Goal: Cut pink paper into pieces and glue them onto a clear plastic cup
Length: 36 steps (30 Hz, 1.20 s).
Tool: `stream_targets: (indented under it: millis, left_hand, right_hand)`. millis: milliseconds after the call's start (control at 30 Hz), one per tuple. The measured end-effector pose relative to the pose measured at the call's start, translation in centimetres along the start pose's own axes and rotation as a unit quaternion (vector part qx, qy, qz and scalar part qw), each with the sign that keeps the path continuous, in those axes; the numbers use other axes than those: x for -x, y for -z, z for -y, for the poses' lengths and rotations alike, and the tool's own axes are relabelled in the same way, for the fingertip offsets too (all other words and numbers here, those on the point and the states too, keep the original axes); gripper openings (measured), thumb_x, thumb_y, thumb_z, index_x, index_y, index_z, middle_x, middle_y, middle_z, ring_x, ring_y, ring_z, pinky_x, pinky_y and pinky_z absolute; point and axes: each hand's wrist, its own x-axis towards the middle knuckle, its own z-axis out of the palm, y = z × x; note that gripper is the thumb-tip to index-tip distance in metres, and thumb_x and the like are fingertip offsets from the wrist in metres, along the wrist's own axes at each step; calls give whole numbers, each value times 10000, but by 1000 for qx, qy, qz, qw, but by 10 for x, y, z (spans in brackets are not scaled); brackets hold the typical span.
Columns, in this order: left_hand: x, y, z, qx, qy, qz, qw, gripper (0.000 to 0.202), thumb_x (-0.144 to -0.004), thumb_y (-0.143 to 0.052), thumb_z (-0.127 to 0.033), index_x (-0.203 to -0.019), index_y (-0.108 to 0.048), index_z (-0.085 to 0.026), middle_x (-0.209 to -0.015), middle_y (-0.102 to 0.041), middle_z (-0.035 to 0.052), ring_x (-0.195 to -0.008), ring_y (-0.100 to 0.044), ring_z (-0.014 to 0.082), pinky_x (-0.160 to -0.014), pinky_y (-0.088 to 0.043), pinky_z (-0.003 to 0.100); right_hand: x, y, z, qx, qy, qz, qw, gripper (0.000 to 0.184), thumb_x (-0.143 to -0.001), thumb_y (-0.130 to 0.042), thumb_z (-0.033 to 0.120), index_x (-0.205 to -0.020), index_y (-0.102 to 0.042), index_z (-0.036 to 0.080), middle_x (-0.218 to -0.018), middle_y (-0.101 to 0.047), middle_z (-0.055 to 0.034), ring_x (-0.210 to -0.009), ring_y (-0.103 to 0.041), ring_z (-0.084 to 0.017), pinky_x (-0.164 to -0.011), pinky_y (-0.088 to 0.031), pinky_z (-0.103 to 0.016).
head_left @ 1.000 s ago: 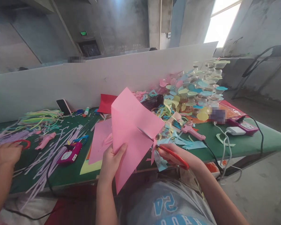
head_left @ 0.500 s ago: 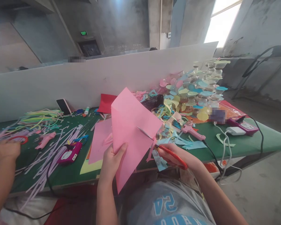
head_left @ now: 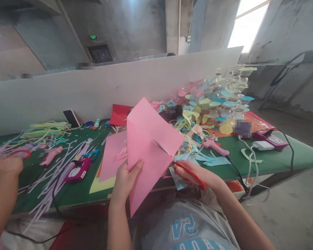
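Observation:
My left hand (head_left: 123,180) grips the lower left edge of a pink paper sheet (head_left: 148,139), held upright over the near edge of the green table (head_left: 276,156). My right hand (head_left: 195,175) holds red-handled scissors (head_left: 184,168). Their blades point up-left and sit inside a cut in the sheet's right side. A narrow pink strip hangs from the sheet just beside the blades.
Another person's hand (head_left: 5,166) works at the far left among paper strips (head_left: 54,163). A magenta device (head_left: 78,171), a pink glue gun (head_left: 214,146), a phone (head_left: 71,118), cables (head_left: 250,166) and heaped coloured cut-outs (head_left: 214,100) cover the table. A white partition (head_left: 94,86) stands behind.
The scissors have advanced further into the pink sheet, and the sheet has shifted slightly right. The other person's hand at the left has moved a little.

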Motion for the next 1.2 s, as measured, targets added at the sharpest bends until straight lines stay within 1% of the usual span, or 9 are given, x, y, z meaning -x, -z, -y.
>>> stream_targets:
  millis: [100, 267, 400, 633, 733, 867, 967, 1067, 1200]
  left_hand:
    - [1, 1, -1, 0, 1, 4, 1000, 473, -745, -643, -539, -961, -679, -121, -999, -721, 111, -883, -663, 249, -684, -523, 287]
    - [2, 2, -3, -9, -1, 12, 1000, 482, -743, -639, -539, -967, -686, -115, -1010, -720, 119, -903, -663, 269, -696, -532, 310]
    - [2, 1, -3, -7, 4, 13, 1000, 488, -742, -637, -545, -961, -681, -111, -1000, -722, 119, -888, -663, 268, -692, -533, 312]
    - [1, 1, -2, -4, 8, 11, 1000, 499, -726, -640, -566, -936, -680, -116, -1001, -723, 122, -886, -663, 267, -683, -530, 303]
    - [0, 1, -2, -3, 6, 13, 1000, 482, -729, -641, -563, -913, -677, -119, -969, -726, 113, -852, -664, 256, -663, -522, 293]
    - [0, 1, -2, -8, 8, 18, 1000, 459, -743, -632, -558, -890, -667, -124, -910, -727, 94, -809, -657, 237, -629, -507, 273]
    - [1, 0, -2, -5, 3, 28, 1000, 453, -744, -636, -550, -895, -667, -124, -907, -725, 94, -811, -658, 236, -625, -504, 269]
    - [2, -1, -2, -1, 13, 39, 999, 468, -743, -635, -556, -906, -660, -118, -889, -722, 99, -781, -662, 240, -593, -501, 272]
    - [1, -1, 0, 5, 16, 46, 999, 457, -758, -628, -544, -932, -649, -122, -902, -716, 94, -787, -661, 233, -592, -500, 263]
  right_hand:
    - [0, 0, 2, -10, -12, -8, 1000, 478, -867, -418, 669, -751, -361, 209, -634, -330, 56, -520, -295, -75, -459, -277, -208]
    - [0, 2, 2, 2, 5, -20, 1000, 509, -835, -446, 698, -726, -365, 208, -589, -331, 66, -499, -297, -71, -447, -275, -203]
    - [-1, 3, 0, 4, 21, -21, 1000, 509, -847, -430, 692, -706, -367, 207, -562, -345, 66, -469, -299, -68, -444, -298, -214]
    - [-2, 3, -1, 7, 28, -20, 999, 503, -857, -436, 673, -687, -356, 206, -533, -313, 75, -447, -277, -61, -426, -278, -211]
    - [-2, 3, -3, -4, 28, -17, 999, 506, -856, -427, 682, -699, -349, 207, -548, -312, 74, -453, -276, -60, -420, -270, -207]
    - [-3, 2, -3, 13, 14, -5, 1000, 517, -847, -403, 709, -745, -391, 203, -604, -355, 57, -495, -304, -71, -439, -297, -208]
    - [-2, 1, 1, 22, 32, 2, 999, 510, -861, -373, 706, -788, -424, 204, -632, -376, 44, -512, -342, -85, -454, -314, -220]
    - [-2, 0, 3, -5, 48, 6, 999, 485, -870, -376, 690, -818, -446, 213, -639, -366, 43, -514, -340, -93, -463, -325, -232]
    - [-4, -1, 2, 10, 26, -9, 1000, 487, -864, -384, 692, -785, -434, 214, -635, -362, 41, -501, -329, -91, -452, -324, -239]
